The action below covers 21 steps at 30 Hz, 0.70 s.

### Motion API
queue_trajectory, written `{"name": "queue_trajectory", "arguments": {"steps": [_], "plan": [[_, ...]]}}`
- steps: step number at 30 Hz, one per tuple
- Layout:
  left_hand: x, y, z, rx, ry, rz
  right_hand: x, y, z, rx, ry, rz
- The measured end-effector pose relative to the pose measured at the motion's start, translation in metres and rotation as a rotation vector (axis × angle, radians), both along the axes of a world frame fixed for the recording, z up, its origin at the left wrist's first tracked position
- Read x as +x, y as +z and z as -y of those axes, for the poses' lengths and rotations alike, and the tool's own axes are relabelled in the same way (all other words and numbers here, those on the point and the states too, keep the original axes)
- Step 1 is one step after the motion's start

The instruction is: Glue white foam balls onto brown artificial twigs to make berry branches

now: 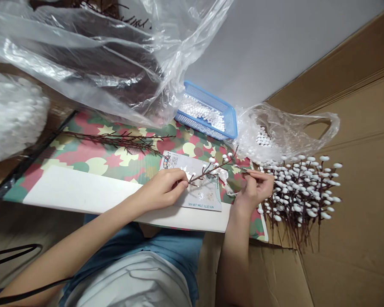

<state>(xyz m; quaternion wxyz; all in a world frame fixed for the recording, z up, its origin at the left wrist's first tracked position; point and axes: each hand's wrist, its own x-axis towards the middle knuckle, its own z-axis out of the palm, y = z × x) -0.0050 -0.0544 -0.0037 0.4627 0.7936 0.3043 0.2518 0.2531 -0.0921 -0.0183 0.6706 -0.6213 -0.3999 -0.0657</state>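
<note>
My left hand [165, 187] is closed in a pinch on the stem end of a thin brown twig [211, 168] that carries a few white foam buds. My right hand [256, 186] is closed at the twig's far end, fingertips pinched near its tip; what it pinches is too small to name. The twig lies over a printed card [201, 194] reading "DIY hot melt glue gun", on a colourful patterned board [99, 160] across my lap.
A blue basket [208, 111] of white foam beads stands behind the board. A clear bag [275, 132] with more beads lies at right, beside a pile of finished budded twigs [302, 187]. Bare brown twigs [121, 140] lie at left. Large plastic bags [83, 59] fill the top left.
</note>
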Motion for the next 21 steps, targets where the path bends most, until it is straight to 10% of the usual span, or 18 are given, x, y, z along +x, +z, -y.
{"name": "queue_trajectory", "arguments": {"steps": [21], "plan": [[-0.0004,-0.002,-0.0003,0.005,-0.018,-0.004,-0.0013,-0.0012,0.0009,-0.024,0.011,0.05]]}}
